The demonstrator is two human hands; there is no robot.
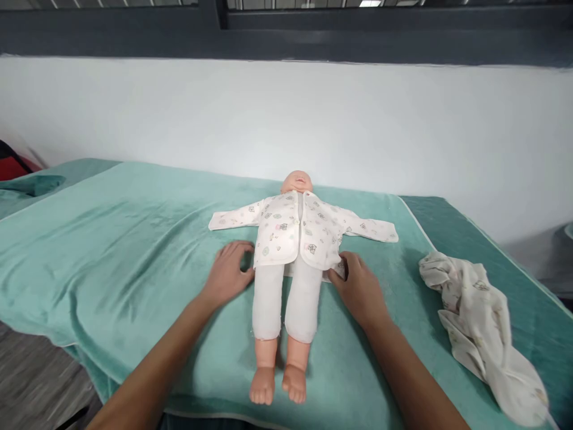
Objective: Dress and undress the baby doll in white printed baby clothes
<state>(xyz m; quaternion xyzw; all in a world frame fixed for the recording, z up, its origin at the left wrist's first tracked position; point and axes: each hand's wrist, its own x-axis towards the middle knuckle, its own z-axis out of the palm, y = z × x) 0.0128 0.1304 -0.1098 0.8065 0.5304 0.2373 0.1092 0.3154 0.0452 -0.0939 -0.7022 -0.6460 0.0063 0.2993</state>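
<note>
White printed jacket (282,224) on doll (302,301), hands at both sides of hem

Jacket over doll's torso, approx. ctr; front edges parted at btm, sleeves (373,230) spread flat L & R. Doll on its back, head (298,181) twd wall (286,119), feet (262,385) twd camera; legs white, ankles/feet bare.

L hand (229,272): thumb & forefinger apart, tips at jacket's side edge. R hand (360,283): opp. hem corner, fingers curled by hem fabric, can't tell if clamped.

Under doll: lt green cloth (134,269), wrinkled on L. Far R: crumpled white printed fabric (483,322), lying across lt/dk green edge. Wall white, dk beam (286,39) above. Btm L: gray floor (36,370). L edge: red/blk item (9,167).
</note>
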